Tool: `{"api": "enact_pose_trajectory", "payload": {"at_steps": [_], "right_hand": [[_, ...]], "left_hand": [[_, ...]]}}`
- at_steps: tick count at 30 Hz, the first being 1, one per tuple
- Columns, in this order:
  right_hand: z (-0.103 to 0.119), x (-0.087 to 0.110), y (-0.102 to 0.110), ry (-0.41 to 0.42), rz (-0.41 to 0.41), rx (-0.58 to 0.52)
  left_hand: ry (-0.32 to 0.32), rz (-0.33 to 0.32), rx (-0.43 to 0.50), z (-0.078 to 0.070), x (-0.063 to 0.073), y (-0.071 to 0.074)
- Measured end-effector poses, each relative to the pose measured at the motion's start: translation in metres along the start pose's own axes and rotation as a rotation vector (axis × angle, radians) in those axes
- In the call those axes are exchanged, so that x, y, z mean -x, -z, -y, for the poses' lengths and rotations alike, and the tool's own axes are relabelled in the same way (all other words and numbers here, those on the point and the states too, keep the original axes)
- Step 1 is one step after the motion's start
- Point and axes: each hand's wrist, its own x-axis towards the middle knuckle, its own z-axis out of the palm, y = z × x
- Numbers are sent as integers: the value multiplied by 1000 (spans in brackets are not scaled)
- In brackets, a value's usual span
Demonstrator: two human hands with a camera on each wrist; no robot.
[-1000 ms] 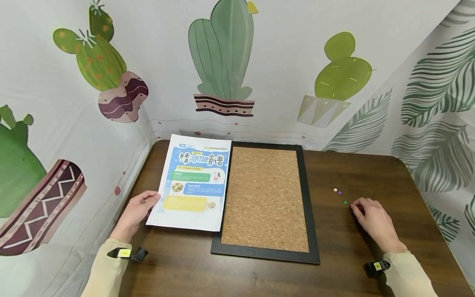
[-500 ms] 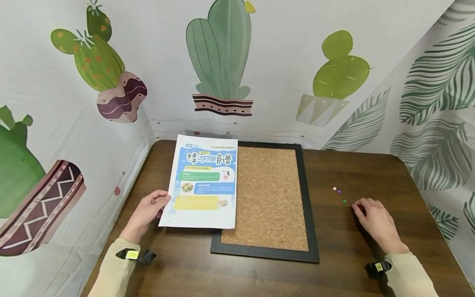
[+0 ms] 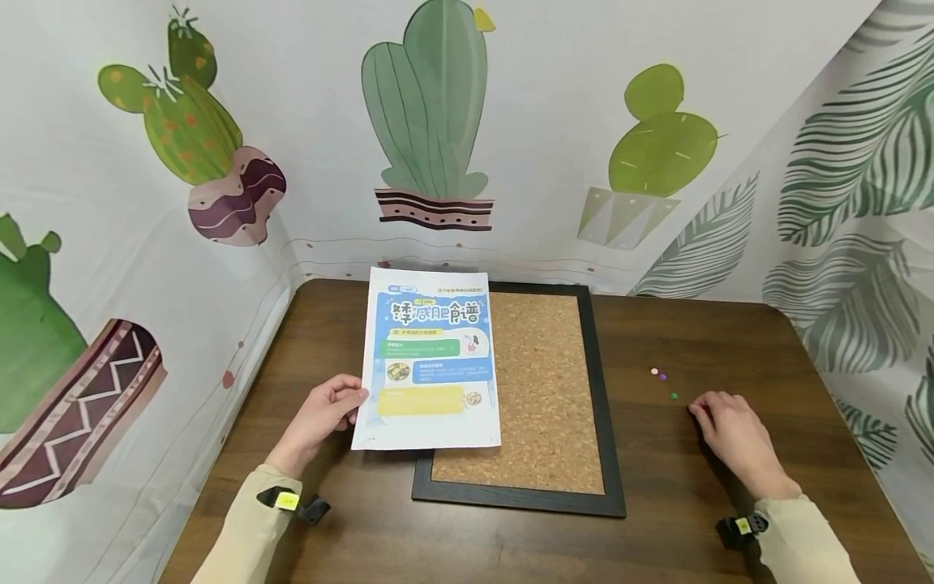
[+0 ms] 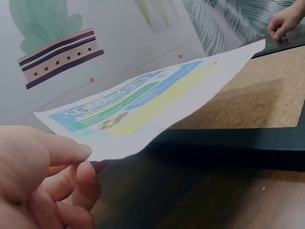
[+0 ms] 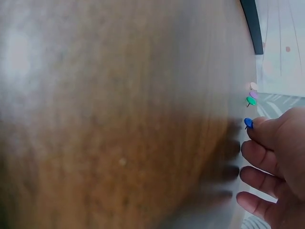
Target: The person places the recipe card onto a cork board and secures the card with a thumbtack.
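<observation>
My left hand [image 3: 324, 418] pinches the lower left edge of a printed paper sheet [image 3: 430, 430] between thumb and fingers. The sheet is raised and tilted in the left wrist view, its printed side up. It covers the left part of a black-framed cork board [image 3: 550, 389] lying on the table. On the right, my right hand [image 3: 733, 434] rests low over the table. A blue thumbtack [image 5: 248, 123] is at its thumb tip in the right wrist view, pinched there. Close by lie a green thumbtack [image 5: 251, 101], a purple thumbtack [image 5: 254, 94] and a pale thumbtack [image 5: 253, 86].
The dark wooden table [image 3: 452, 543] extends around the board on all sides. A white cloth [image 3: 554, 162] printed with cacti and leaves hangs behind and beside it. The board's raised black frame [image 4: 228, 145] stands a little above the table top.
My left hand has carried the paper sheet to the right, so that it covers more of the cork board. The right hand stays in nearly the same place.
</observation>
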Motion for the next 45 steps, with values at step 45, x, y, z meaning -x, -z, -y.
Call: {"api": "enact_pose_trajectory", "payload": {"at_steps": [45], "right_hand": [[35,-14,3,56,-19,-29]], "left_hand": [[-116,9,-84,-26,-38,-119]]}}
